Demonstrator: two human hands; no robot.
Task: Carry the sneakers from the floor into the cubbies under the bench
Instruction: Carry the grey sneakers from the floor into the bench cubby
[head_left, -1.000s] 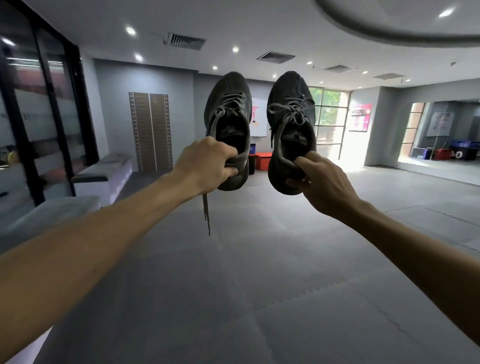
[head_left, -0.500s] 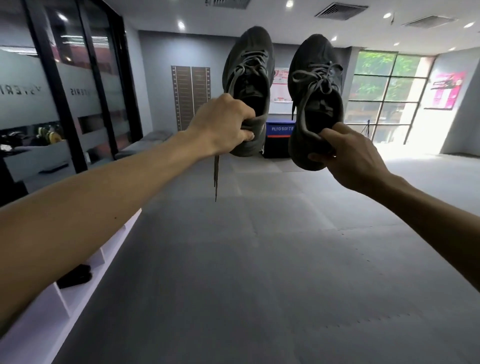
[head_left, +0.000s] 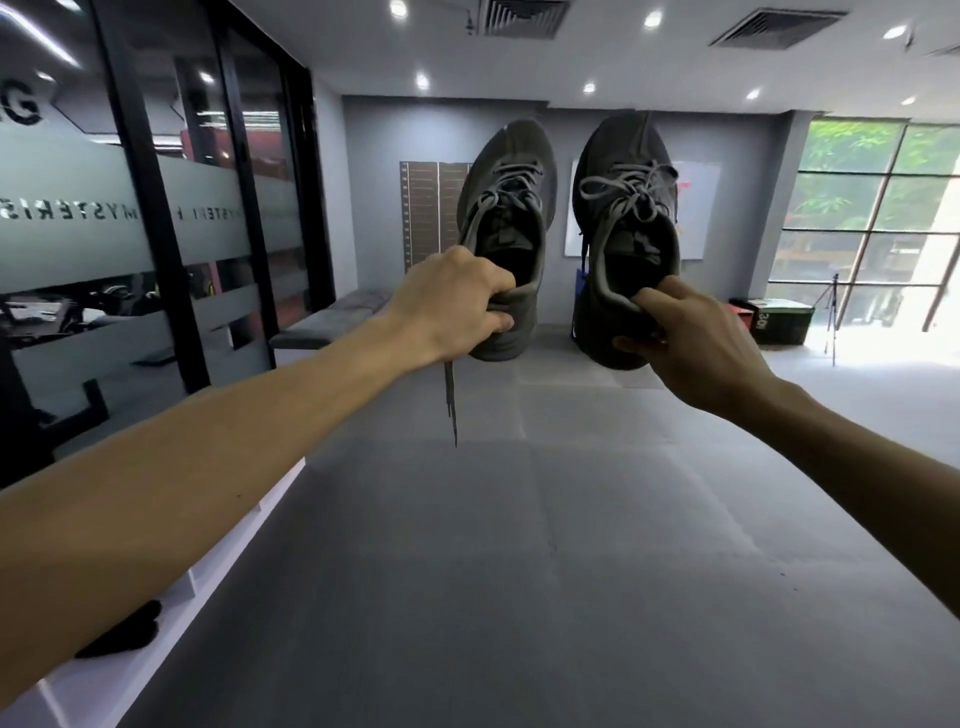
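Two bare forearms reach into view with no sleeve, watch or bracelet on either, the left hand (head_left: 449, 306) and right hand (head_left: 693, 345) ungloved, fingers unadorned where visible, and nails short and plain on both.

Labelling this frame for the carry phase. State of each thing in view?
left sneaker: off the floor, held at the heel, toe up, one lace hanging loose
right sneaker: off the floor, held at the heel, toe up, laces tied
left hand: grip closed on the left sneaker's heel
right hand: pinches the right sneaker's heel collar
cubbies: open-fronted, one holds a dark item
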